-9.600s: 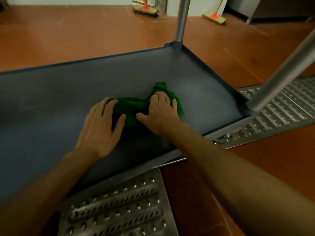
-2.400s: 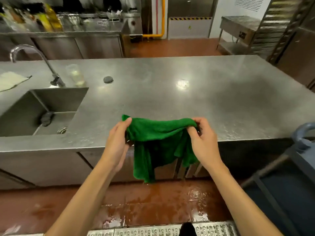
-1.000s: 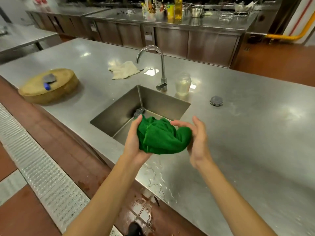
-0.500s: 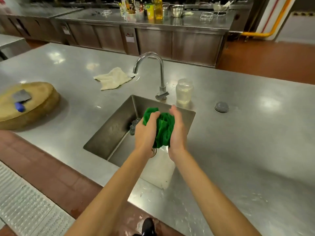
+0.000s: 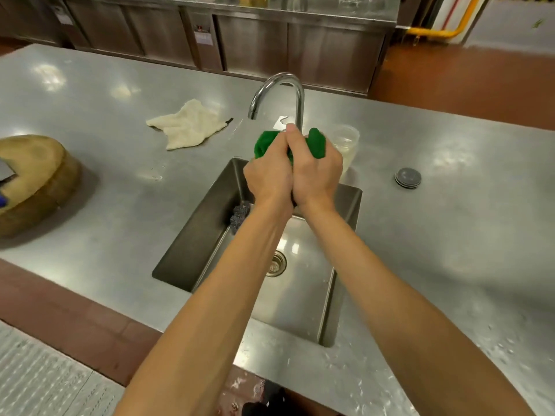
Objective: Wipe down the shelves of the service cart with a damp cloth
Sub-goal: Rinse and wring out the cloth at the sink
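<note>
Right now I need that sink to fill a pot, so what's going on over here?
A person stands at the sink, gripping a bunched green cloth with the left hand and right hand pressed together above the basin, just in front of the faucet. No running water shows. The service cart is out of view, so no shelf is being wiped at this moment. A steel scourer lies in the basin.
</note>
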Demonstrator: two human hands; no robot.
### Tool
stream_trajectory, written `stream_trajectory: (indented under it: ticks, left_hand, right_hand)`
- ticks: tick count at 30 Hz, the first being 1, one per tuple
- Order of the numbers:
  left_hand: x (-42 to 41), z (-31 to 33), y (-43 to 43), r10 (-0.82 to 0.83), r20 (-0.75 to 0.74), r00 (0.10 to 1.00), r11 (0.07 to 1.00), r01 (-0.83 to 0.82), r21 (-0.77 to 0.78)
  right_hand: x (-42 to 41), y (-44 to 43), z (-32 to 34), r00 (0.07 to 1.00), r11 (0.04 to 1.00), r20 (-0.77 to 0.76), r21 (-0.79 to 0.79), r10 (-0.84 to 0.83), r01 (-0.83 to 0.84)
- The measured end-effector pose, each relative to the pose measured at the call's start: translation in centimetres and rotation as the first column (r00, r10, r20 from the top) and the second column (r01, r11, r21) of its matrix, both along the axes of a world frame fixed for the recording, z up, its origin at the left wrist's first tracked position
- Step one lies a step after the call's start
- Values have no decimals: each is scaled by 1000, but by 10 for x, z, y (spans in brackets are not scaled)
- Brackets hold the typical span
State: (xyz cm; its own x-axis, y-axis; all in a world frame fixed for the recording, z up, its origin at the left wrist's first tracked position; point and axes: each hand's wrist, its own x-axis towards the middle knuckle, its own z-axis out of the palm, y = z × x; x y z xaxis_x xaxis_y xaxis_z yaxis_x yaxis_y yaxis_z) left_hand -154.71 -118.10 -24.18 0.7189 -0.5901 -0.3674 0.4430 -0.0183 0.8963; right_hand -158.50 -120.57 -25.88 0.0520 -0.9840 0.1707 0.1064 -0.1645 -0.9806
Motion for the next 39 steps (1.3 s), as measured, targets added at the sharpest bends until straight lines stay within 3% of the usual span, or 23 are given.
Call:
stream_trajectory:
  ticks: [5, 13, 24, 28, 35, 39]
  left_hand:
    - [28, -10, -6, 10, -132, 991, 1000, -13, -19]
    - [43, -25, -7, -31, -204, 979, 998, 41, 45]
    - [46, -30, 1, -116, -155, 981, 993, 119, 8]
    - [54, -38, 5, -184, -107, 977, 983, 183, -18]
    - [69, -53, 15, -224, -144, 964, 973, 229, 21]
    - [69, -54, 25, -204, -145, 968, 971, 219, 94]
  right_hand:
    - [25, -12, -6, 997, 1000, -83, -20, -11, 10]
    - [35, -19, -21, 986, 999, -166, -31, 32, -37]
    - [23, -18, -18, 984, 992, -125, 23, 127, -125]
    - [11, -14, -23, 974, 974, -125, 143, 192, -174]
    - [-22, -13, -27, 899, 990, -414, 91, 140, -112]
    - [-47, -14, -10, 810, 988, -573, 143, 126, -52]
